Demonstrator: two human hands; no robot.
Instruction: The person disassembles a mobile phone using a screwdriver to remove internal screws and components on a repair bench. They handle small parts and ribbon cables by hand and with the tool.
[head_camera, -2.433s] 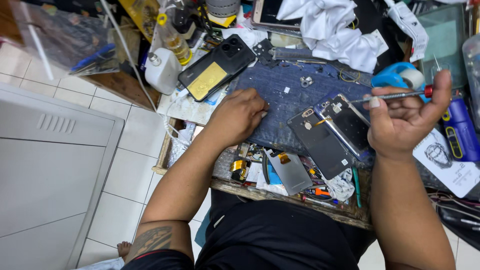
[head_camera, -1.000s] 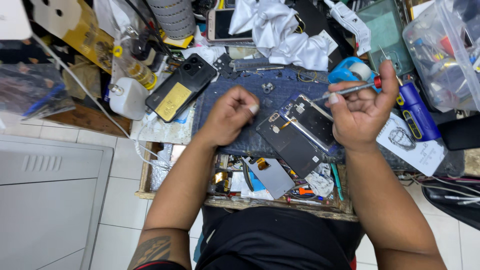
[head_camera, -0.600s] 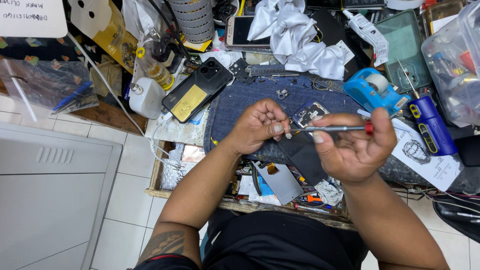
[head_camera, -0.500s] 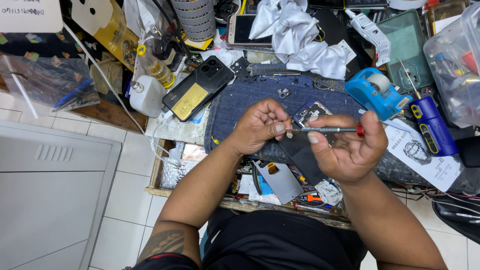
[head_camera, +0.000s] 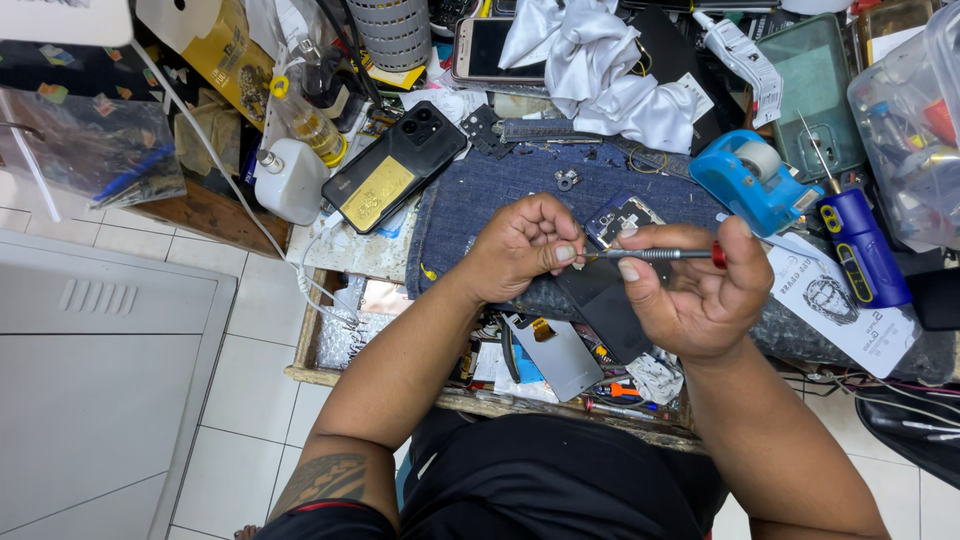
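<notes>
At frame centre the right hand (head_camera: 690, 290) grips a slim screwdriver (head_camera: 650, 254) level, so its tip meets the left hand (head_camera: 520, 245), whose fingers pinch something too small to tell. Beneath them an opened phone (head_camera: 620, 218) lies on the blue mat (head_camera: 480, 190).

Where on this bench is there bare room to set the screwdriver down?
Barest patch: the blue denim mat between the black phone and left hand. A strip lies above the opened phone, near one small part. Right side and front tray are crowded.
</notes>
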